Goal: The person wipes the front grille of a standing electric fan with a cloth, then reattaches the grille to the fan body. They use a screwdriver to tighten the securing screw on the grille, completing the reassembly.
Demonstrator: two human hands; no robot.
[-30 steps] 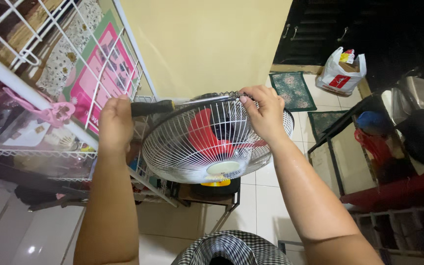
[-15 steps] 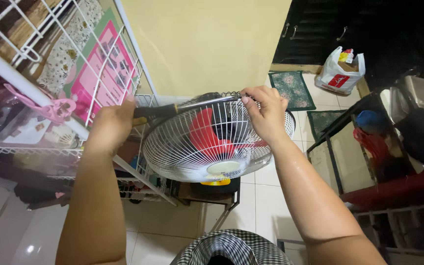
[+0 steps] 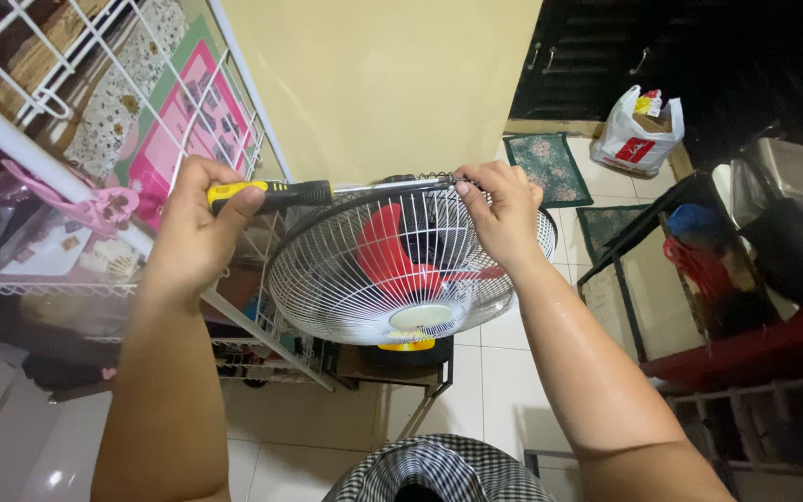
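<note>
The left hand (image 3: 195,231) is wrapped tight around the yellow and black handle of a screwdriver (image 3: 313,193). Its tip points at the top rim of the fan cage (image 3: 355,279). The right hand (image 3: 504,209) pinches that same spot on the rim. The cage is still shut over the red blades (image 3: 385,246), so the job looks barely started. The fan stands beside a white wire rack (image 3: 188,102).

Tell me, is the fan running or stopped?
Stopped. The red blades look sharp, not blurred, behind the white wire guard, while the left hand holds a screwdriver to its rim.
</note>
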